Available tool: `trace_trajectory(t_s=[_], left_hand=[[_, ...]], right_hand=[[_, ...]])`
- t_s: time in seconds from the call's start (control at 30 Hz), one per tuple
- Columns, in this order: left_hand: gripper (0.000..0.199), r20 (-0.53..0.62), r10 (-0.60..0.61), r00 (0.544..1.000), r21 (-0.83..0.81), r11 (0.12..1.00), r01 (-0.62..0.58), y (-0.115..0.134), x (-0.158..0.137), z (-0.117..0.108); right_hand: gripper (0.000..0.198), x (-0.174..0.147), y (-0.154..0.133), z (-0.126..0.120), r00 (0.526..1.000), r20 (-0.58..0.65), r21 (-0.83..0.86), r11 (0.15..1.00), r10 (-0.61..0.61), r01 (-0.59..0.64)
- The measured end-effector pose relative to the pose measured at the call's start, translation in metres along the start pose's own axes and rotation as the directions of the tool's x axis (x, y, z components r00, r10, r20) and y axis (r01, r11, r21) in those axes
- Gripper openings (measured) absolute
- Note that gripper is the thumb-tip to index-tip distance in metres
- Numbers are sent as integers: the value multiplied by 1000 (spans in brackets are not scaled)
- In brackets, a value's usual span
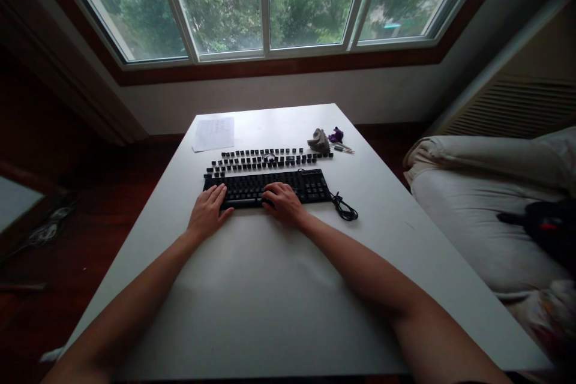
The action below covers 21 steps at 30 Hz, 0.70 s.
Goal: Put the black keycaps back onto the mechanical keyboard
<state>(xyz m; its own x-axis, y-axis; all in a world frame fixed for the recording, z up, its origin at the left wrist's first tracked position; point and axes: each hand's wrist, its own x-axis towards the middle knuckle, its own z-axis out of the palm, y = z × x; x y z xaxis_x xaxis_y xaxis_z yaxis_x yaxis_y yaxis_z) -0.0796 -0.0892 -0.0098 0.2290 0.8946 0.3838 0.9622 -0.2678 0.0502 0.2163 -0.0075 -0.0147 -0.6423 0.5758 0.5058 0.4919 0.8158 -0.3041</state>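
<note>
A black keyboard [245, 188] lies flat on the white table in front of me. My left hand [208, 210] rests at its left end, fingers stretched out over the edge and thumb along the front side. Over the lower row, right of the middle, my right hand [284, 203] bends its fingers down toward the keys. Its thumb and fingertips come close together there; whatever they hold, if anything, is too small to make out. Behind the keyboard, loose black keycaps [216, 164] stand in several rows. A coiled black cable [345, 209] lies at the keyboard's right end.
On the white table [270, 288], a printed sheet of paper [215, 133] lies at the back left. A grey cloth [319, 140], a purple cloth [336, 135] and slim pen-like tools [344, 148] sit at the back right. A pale padded seat [454, 216] stands to the right.
</note>
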Motion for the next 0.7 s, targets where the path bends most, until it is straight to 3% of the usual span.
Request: trace_trajectory(t_s=[0.7], left_hand=[[59,4,-73,997,-50,996,73,6,1,2]], right_hand=[[22,2,-2,-1,1000,14,5,1000,9,-9]])
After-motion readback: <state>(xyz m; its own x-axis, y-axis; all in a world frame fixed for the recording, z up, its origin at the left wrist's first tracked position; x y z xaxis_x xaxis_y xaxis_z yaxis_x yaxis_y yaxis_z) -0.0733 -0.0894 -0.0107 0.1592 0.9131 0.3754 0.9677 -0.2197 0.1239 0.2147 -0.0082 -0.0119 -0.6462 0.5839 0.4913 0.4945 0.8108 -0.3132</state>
